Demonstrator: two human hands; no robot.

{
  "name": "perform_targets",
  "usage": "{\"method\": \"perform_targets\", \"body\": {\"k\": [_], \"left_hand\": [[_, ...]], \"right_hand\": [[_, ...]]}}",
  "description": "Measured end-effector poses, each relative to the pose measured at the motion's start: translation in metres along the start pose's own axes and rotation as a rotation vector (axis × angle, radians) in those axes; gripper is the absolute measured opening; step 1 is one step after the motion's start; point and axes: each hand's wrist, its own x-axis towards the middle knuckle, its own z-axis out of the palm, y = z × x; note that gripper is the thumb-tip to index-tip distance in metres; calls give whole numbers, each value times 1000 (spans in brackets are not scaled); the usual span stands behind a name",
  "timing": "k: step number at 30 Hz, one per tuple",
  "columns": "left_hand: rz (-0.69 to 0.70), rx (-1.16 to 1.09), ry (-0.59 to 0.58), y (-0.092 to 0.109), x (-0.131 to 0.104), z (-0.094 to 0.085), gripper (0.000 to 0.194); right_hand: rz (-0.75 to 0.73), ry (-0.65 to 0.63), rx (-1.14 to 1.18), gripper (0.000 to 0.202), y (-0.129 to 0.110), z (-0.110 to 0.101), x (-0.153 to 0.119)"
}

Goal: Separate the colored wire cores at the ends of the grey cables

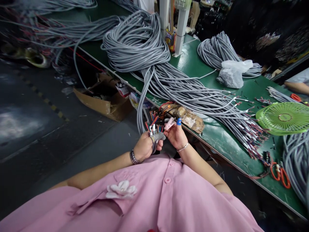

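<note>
In the head view, the left hand [144,146] has its grip closed around several grey cable ends [154,129], held just off the near edge of the counter [217,137], beside the taped block [193,121] at that edge. Coloured wires [159,128] fan out above the fingers. The right hand [176,137] has its grip partly curled, thumb raised, fingertips close to the wires; whether it pinches one cannot be told. Handling them well probably calls for steady pressure on the grey jackets, wire tips free and spread, and only light fingertip contact, since thin strands could bend or tangle.
</note>
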Motion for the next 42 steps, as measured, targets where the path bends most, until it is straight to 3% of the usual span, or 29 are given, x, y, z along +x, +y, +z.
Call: {"method": "perform_targets", "body": {"k": [8,13,21,26,34,42], "left_hand": [[74,27,-41,-4,-7,-6,21],[101,29,-34,-5,-5,-6,23],[159,215,-70,-19,-1,-15,25],[166,327,-61,-18,-3,-16,23],[199,271,13,-25,-2,-22,19],[153,46,72,-19,-2,-14,18]], "right_hand": [[84,-122,2,60,-2,-7,-8],[132,-192,-170,46,-1,-8,-26],[-58,-42,-438,32,6,-1,-41],[-82,-1,-518,29,1,4,-43],[-150,54,-555,16,4,11,-45],[-216,94,-395,8,16,13,-43]]}}
